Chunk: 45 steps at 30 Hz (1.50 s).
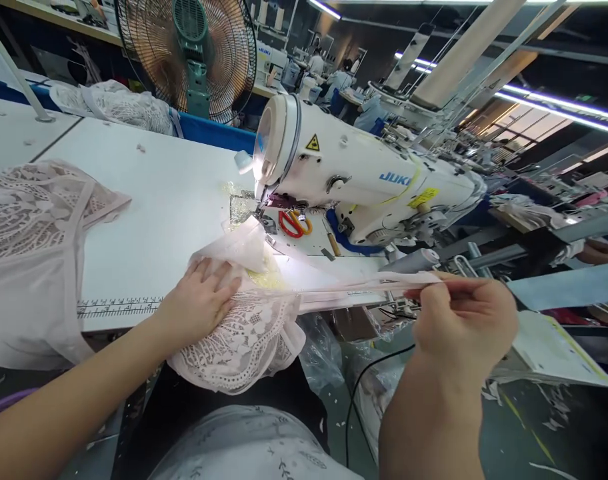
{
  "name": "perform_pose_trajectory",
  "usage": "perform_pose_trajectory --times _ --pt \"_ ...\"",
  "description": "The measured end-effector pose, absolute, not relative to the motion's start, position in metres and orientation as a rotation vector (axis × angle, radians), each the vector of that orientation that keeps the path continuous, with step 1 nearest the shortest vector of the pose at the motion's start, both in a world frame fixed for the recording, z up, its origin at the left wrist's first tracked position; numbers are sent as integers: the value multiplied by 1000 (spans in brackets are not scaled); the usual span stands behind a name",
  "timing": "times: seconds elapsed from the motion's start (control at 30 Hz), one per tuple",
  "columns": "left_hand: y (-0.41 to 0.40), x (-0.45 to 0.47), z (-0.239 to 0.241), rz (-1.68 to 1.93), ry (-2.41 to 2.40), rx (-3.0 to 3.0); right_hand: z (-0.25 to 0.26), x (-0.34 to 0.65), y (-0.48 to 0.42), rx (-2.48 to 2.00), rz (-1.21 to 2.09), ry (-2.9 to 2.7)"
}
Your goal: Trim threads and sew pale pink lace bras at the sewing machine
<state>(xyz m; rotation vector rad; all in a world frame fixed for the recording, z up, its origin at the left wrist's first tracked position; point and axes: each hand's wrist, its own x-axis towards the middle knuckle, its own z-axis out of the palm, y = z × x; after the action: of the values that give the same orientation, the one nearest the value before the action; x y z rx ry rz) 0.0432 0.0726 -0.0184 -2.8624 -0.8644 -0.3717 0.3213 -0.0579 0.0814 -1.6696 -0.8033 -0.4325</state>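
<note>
A pale pink lace garment (239, 333) hangs over the front edge of the sewing table, partly on my lap. My left hand (201, 297) lies on it with fingers spread, pressing it to the tabletop. Off to the right, my right hand (459, 313) pinches the end of a pale fabric strip (354, 285), stretched taut from the garment. The cloth's upper end lies close to the needle area of a white sewing machine (334, 153). Whether it is under the presser foot I cannot tell.
Red-and-orange-handled scissors (294, 223) and a wooden-handled tool (333, 241) lie under the machine arm. Another lace garment (29, 247) drapes over the table's left side. A large fan (197, 60) stands behind. A black cable (357, 393) hangs below the table.
</note>
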Motion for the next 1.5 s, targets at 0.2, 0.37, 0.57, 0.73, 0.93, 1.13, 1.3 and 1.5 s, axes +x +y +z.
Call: perform_pose_trajectory --times 0.2,0.37,0.57,0.73,0.93,1.13,1.3,1.5 --pt "68 44 -22 -281 -990 -2855 80 318 -37 -1750 -429 -904" --pt "69 39 -17 -100 -1236 -2782 38 287 29 -1716 202 -1414" --pt "70 27 -12 -4 -1405 -2655 32 275 40 -1684 259 -1501" --pt "64 26 -8 -94 -1399 -2554 25 244 19 -1945 299 -2073" --pt "45 49 -13 -594 -823 -2682 8 230 23 -2068 230 -2158" --pt "34 72 -29 -435 -777 -2857 6 234 22 -2071 206 -2206" --pt "35 71 -30 -411 -793 -2820 -2 231 27 -2204 161 -2009" --pt "35 72 -31 -463 -802 -2778 6 240 27 -2188 256 -1872"
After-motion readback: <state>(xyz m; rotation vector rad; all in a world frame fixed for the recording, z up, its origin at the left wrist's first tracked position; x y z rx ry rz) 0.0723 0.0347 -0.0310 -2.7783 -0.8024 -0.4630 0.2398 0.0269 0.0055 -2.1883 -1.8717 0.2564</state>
